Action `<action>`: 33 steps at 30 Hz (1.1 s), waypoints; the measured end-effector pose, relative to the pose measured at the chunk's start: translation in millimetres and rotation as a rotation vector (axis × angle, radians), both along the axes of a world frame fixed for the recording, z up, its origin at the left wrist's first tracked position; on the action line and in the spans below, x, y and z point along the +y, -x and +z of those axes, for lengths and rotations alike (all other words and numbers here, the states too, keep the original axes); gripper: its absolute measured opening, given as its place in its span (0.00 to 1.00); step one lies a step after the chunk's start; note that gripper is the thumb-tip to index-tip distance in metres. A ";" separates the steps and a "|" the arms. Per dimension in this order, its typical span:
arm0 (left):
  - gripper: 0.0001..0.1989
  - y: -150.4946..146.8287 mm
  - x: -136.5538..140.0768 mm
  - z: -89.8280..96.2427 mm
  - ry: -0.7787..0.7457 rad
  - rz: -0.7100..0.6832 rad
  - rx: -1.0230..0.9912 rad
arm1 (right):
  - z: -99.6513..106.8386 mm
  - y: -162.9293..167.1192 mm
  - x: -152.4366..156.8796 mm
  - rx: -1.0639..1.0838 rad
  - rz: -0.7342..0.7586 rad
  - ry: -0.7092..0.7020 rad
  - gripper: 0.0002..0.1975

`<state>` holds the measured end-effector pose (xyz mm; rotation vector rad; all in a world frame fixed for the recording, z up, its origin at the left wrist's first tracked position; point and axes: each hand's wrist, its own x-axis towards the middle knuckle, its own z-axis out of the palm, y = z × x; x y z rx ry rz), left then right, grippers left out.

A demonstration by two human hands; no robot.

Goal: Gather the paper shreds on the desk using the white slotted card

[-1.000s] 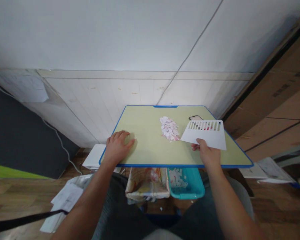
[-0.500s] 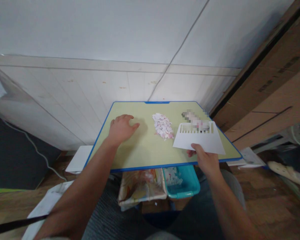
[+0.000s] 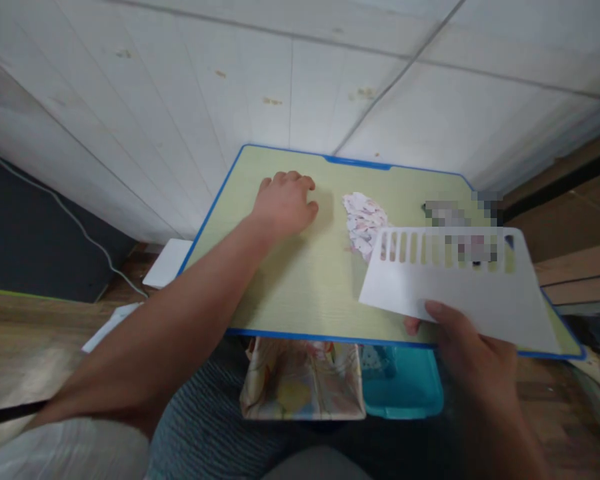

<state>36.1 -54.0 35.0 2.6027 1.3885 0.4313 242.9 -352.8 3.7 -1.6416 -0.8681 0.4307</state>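
My right hand (image 3: 473, 347) grips the near edge of a flat white sheet with a row of slots (image 3: 405, 283) along its far side, thumb on top. The sheet is tilted above the right part of a small yellow-green table (image 3: 310, 287) with a blue rim. Just left of it, partly covered by its corner, lies a heap of small white and pinkish paper scraps (image 3: 363, 217). My left hand (image 3: 287, 203) hovers over the table left of the heap, empty, its fingers curved and apart. Beyond the slots is a blurred-out object (image 3: 447, 217) I cannot make out.
Below the near edge of the table stand a patterned fabric-lined box (image 3: 305, 393) and a teal plastic basket (image 3: 405, 393) with pale bits inside. A white panelled wall (image 3: 205, 100) rises behind the table. Brown cardboard (image 3: 575, 227) stands at the right.
The view has tilted down and shifted left. The slotted sheet has come nearer to the paper heap and now overlaps its right edge. My left hand remains empty over the table.
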 end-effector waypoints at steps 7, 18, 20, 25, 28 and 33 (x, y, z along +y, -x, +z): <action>0.31 5.1 32.1 -26.4 -0.008 -0.023 0.017 | -2.4 0.3 -4.5 -0.039 0.022 0.029 0.14; 0.30 6.0 32.1 -30.3 0.017 0.025 -0.029 | 5.2 17.4 -5.9 -0.011 0.192 0.044 0.22; 0.29 5.1 32.1 -30.9 0.010 0.044 -0.031 | 3.0 17.0 -2.5 0.017 0.202 0.009 0.22; 0.28 1.5 16.6 -18.9 0.022 0.075 -0.010 | -1.8 7.5 6.0 0.069 0.190 -0.013 0.18; 0.28 0.3 3.5 -7.9 0.054 0.084 0.031 | -0.1 -3.0 20.7 0.075 0.106 -0.091 0.14; 0.30 0.1 -1.6 -4.1 0.049 0.076 0.035 | 7.8 -16.7 56.9 -0.060 0.060 -0.119 0.13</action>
